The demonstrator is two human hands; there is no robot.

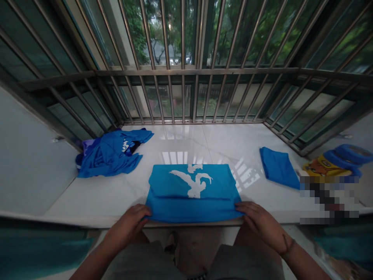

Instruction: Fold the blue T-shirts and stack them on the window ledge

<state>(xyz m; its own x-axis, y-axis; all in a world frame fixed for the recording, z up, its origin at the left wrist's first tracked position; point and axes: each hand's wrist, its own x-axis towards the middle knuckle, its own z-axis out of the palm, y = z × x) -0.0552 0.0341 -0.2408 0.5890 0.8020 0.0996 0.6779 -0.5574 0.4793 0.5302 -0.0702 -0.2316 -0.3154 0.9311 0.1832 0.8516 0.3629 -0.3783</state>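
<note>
A blue T-shirt (171, 206) with a white brush-like print lies partly folded at the front edge of the white ledge, its lower side reaching the rim. My left hand (134, 217) pinches its near left corner. At the near right corner, my right hand (254, 214) grips the cloth between thumb and fingers. The thumbs are partly hidden below the fabric. A fold line crosses the shirt just under the print.
To the left sits a crumpled heap of blue clothes (107, 153). On the right lies a folded blue garment (278, 167), beside a yellow container with a blue lid (329, 161). Metal window bars (183, 72) close off the back of the glossy ledge (186, 136). A patch at right is pixelated.
</note>
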